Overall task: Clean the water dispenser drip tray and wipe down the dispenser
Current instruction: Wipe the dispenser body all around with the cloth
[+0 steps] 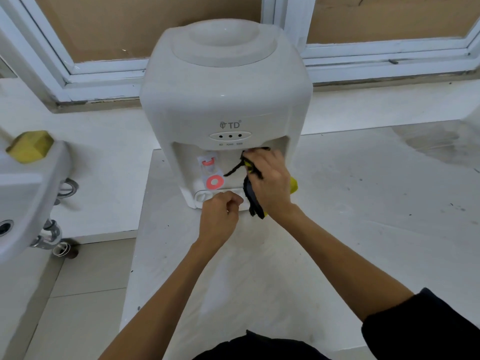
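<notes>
Right grip (270, 178) clamped on black-and-yellow cloth (250, 188), pressed into dispenser (223, 100) recess, hiding the right tap. Left grip (220, 216) curled together at drip tray (204, 196), seated at dispenser base; can't tell if it pinches the tray. Red tap (211, 172) above tray. Dispenser on white surface (337, 203). Sink (26, 190) with yellow sponge (30, 145) left of dispenser.

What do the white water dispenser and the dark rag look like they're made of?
The water dispenser looks like moulded plastic, off-white and slightly glossy: rounded corners and a soft highlight on its front edge. The rag, held in the right hand, looks like soft woven cloth, dark with yellow parts: it hangs limp with loose, frayed strips. The exact fibre is unclear.
</notes>
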